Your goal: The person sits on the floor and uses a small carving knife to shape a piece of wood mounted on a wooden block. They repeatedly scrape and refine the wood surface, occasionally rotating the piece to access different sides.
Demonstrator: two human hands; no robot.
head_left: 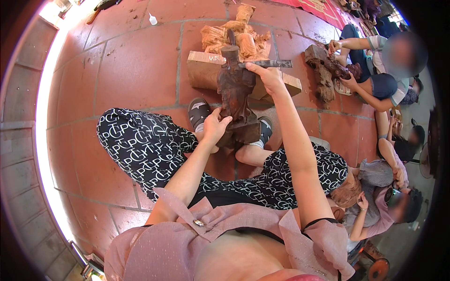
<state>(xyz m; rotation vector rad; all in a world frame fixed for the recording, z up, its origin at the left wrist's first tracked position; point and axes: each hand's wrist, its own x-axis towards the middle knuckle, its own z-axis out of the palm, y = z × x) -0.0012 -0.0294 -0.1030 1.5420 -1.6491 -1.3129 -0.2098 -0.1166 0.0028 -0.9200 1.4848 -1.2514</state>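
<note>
A dark brown carved wooden figure [236,91] stands upright between my feet on a blocky base. My left hand [216,126] grips its lower side, thumb and fingers closed against the carving. Higher up, my right hand [267,78] is closed at a dark straight bar [280,63] that sticks out to the right near the figure's shoulder. Whether this bar is part of the carving or a separate piece cannot be made out. My right fingertips are partly hidden behind it.
Behind the figure, a pale wooden block [202,70] lies in front of a lighter carving [253,44]. To the right, a co-worker's hands [348,82] touch another dark carving [323,77]. More people sit along the right. A small white bottle [153,19] lies on the tiled floor [131,65].
</note>
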